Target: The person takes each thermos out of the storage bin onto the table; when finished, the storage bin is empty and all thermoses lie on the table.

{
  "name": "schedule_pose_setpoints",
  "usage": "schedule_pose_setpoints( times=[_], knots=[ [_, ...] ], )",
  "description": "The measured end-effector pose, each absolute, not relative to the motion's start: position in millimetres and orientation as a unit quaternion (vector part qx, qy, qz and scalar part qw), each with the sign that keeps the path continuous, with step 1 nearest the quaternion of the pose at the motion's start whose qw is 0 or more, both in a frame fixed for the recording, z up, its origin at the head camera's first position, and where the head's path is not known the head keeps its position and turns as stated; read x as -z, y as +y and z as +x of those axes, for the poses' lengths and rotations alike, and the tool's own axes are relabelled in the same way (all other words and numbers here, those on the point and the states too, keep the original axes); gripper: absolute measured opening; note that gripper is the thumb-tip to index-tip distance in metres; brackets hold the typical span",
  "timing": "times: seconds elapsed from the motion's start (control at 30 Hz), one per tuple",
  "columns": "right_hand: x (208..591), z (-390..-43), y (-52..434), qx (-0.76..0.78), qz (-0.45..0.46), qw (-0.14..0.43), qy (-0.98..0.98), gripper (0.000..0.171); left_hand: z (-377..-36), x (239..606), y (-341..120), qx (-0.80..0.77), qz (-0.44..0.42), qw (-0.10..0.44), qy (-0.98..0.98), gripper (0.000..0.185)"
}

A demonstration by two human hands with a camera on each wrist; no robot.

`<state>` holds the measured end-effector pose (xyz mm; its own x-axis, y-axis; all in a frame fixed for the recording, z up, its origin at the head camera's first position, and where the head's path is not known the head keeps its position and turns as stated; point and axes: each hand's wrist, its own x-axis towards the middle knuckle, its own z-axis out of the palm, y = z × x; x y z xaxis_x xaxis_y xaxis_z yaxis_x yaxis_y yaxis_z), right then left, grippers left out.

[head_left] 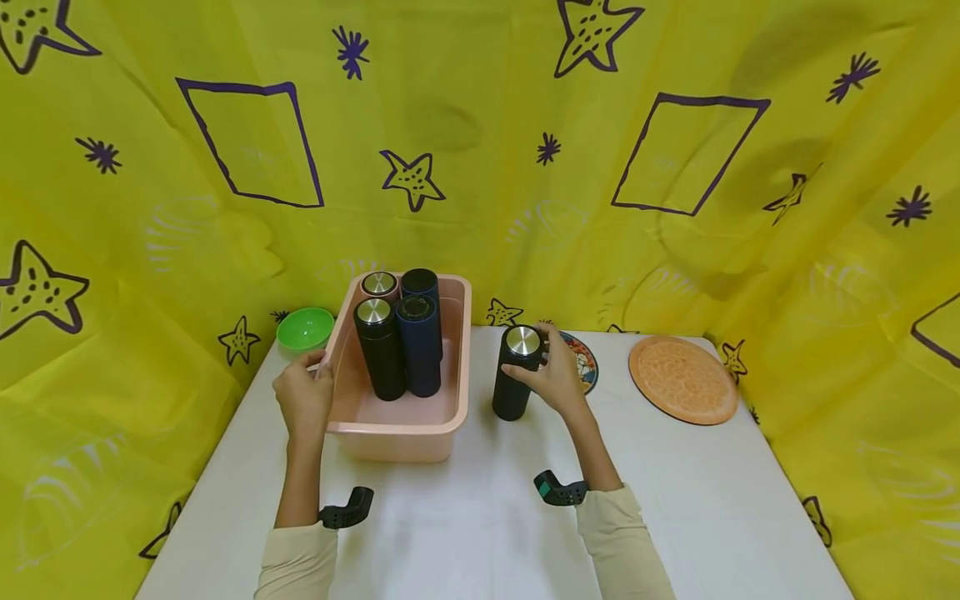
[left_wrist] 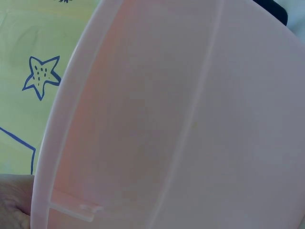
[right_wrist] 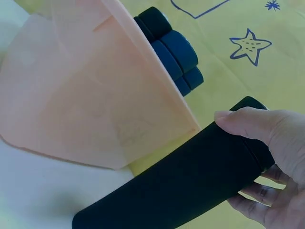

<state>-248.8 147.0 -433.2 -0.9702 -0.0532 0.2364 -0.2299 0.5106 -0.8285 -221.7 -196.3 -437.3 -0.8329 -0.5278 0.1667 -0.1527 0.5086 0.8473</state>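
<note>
My right hand [head_left: 557, 372] grips a black flask [head_left: 512, 392] with a silver lid near its top, thumb on one side and fingers on the other. The flask is upright just right of a pink plastic tub [head_left: 396, 430]; whether its base touches the table I cannot tell. In the right wrist view the dark flask [right_wrist: 167, 171] spans the lower part, held by the hand [right_wrist: 281, 152]. My left hand [head_left: 303, 396] pinches the tub's left rim. Inside the tub stand a black flask [head_left: 382, 358] with a silver lid, a navy flask [head_left: 420, 350] and others behind.
A green bowl [head_left: 305, 328] sits behind my left hand, beside the tub. Partly hidden behind my right hand lies a patterned round plate [head_left: 587, 367]. Farther right is an orange-brown round board [head_left: 682, 379]. Yellow printed curtain [head_left: 480, 108] surrounds the white table [head_left: 480, 533].
</note>
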Motion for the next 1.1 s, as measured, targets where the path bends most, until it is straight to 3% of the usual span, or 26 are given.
schedule_pose_setpoints(
  times=[0.27, 1.1],
  knots=[
    [437.3, -247.5, 150.8, -0.509, 0.071, 0.061, -0.856, 0.088, -218.4, 438.3, -195.2, 0.455, 0.21, 0.206, -0.841, 0.028],
    [445.9, -252.8, 153.2, -0.523, 0.062, 0.067, -0.848, 0.085, -219.6, 435.8, -196.0, 0.445, 0.205, 0.209, -0.846, 0.027]
  ],
)
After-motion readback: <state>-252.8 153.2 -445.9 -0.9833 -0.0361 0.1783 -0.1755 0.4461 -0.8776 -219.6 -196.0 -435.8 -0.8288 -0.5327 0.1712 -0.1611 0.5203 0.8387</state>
